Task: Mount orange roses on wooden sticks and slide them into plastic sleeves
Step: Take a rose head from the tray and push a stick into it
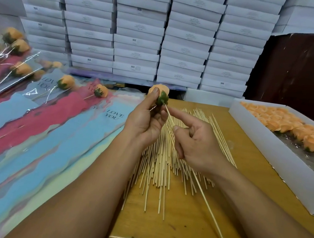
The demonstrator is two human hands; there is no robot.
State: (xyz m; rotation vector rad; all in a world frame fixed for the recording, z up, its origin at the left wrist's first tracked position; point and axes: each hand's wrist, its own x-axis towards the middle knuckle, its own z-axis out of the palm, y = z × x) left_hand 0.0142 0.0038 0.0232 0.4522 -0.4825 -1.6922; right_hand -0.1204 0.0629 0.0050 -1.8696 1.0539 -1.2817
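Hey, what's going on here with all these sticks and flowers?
A person is mounting an orange rose on a wooden stick. The left hand grips the rose while the right hand guides the stick into its green base. Finished roses in sleeves lie to the left.

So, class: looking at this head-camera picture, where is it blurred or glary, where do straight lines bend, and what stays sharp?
Head view: the sleeved roses at far left are smeared with blur; glare streaks the plastic sleeves; the stacked white boxes bow from wide-angle distortion; the left hand, right hand, held rose and loose sticks are sharp, under soft, even light.
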